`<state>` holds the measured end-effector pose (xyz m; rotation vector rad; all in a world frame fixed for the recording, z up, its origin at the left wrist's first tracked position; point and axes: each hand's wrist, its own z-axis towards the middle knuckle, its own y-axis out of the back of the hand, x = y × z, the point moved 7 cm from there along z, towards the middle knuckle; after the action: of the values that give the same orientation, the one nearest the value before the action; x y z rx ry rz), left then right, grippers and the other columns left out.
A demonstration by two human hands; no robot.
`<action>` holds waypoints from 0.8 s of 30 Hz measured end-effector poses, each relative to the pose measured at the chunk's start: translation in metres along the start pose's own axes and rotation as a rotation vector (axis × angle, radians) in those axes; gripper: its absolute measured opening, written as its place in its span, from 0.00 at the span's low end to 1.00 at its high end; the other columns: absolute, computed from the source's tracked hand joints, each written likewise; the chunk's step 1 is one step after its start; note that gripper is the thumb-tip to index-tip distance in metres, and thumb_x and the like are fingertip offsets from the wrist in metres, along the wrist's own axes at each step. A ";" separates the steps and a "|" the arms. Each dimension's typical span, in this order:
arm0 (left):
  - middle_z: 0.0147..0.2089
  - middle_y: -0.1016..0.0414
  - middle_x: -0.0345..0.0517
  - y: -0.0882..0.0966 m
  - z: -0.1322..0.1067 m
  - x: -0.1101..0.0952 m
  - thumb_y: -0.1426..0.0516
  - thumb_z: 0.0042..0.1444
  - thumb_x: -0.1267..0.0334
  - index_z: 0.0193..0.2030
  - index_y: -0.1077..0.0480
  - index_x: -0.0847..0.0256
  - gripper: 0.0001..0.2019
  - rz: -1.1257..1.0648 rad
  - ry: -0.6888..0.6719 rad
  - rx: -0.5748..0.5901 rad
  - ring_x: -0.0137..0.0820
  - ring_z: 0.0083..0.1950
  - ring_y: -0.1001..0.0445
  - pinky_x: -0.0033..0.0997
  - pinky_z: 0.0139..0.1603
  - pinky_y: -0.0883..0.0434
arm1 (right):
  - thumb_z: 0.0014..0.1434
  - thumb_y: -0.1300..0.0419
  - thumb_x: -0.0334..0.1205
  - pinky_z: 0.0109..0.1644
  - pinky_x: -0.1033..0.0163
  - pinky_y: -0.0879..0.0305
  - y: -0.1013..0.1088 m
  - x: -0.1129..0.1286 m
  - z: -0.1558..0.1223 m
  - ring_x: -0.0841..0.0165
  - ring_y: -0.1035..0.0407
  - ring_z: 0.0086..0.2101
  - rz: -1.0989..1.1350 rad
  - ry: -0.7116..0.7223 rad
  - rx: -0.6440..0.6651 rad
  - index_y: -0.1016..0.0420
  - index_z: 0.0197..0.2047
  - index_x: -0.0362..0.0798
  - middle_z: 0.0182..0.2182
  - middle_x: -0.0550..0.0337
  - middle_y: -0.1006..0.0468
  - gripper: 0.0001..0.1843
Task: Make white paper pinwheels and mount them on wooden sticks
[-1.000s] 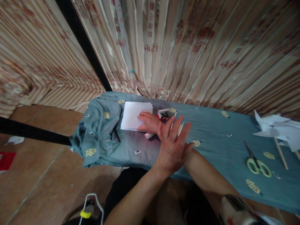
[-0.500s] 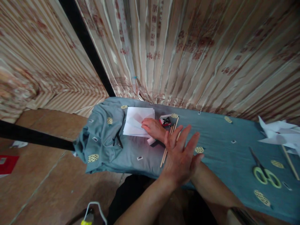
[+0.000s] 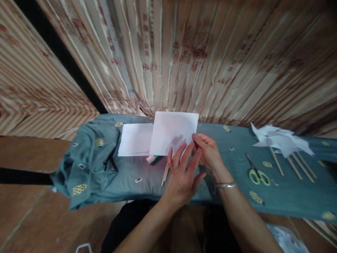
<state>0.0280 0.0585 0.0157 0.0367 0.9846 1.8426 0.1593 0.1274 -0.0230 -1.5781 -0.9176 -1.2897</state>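
My right hand pinches a white sheet of paper by its lower right edge and holds it raised above the bench. In front of the sheet's lower edge is my left hand, open with fingers spread; whether its fingertips touch the paper I cannot tell. A paper stack lies to the left, partly overlapped by the raised sheet. Below the sheet, wooden sticks show partly behind my left hand. A pink-ended object, its kind unclear, pokes out beside them.
Scissors with green handles lie to the right on the blue-green cloth. Beyond them are several white paper pinwheels on sticks. A dark folded item sits at the left. A striped curtain hangs along the back.
My right hand has come back from the paper stack, bringing a sheet rightward. My arms no longer cross. The view has turned to the right, showing more of the pinwheels.
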 end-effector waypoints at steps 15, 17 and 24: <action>0.72 0.50 0.64 -0.052 -0.013 -0.006 0.44 0.61 0.60 0.73 0.65 0.60 0.40 -0.072 0.032 0.149 0.47 0.73 0.52 0.55 0.69 0.48 | 0.65 0.46 0.33 0.49 0.56 0.29 0.100 0.061 -0.119 0.62 0.25 0.43 -1.282 0.820 -0.118 0.24 0.45 0.43 0.41 0.49 0.18 0.10; 0.73 0.53 0.65 -0.054 -0.014 -0.005 0.43 0.61 0.60 0.73 0.66 0.61 0.42 -0.047 0.013 0.155 0.48 0.74 0.54 0.56 0.69 0.49 | 0.65 0.47 0.30 0.47 0.56 0.27 0.088 0.035 -0.122 0.61 0.25 0.41 -1.378 0.795 0.013 0.24 0.43 0.42 0.39 0.48 0.18 0.10; 0.54 0.23 0.46 -0.071 -0.025 -0.004 0.42 0.58 0.67 0.54 0.29 0.51 0.17 -0.033 -0.122 0.376 0.44 0.58 0.31 0.57 0.65 0.49 | 0.64 0.46 0.31 0.47 0.57 0.27 0.074 -0.013 -0.142 0.63 0.27 0.40 -1.392 0.621 0.245 0.25 0.45 0.44 0.41 0.52 0.20 0.09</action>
<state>0.0730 0.0522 -0.0449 0.3544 1.2238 1.5833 0.1778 -0.0317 -0.0375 -0.0817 -1.7081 -2.2389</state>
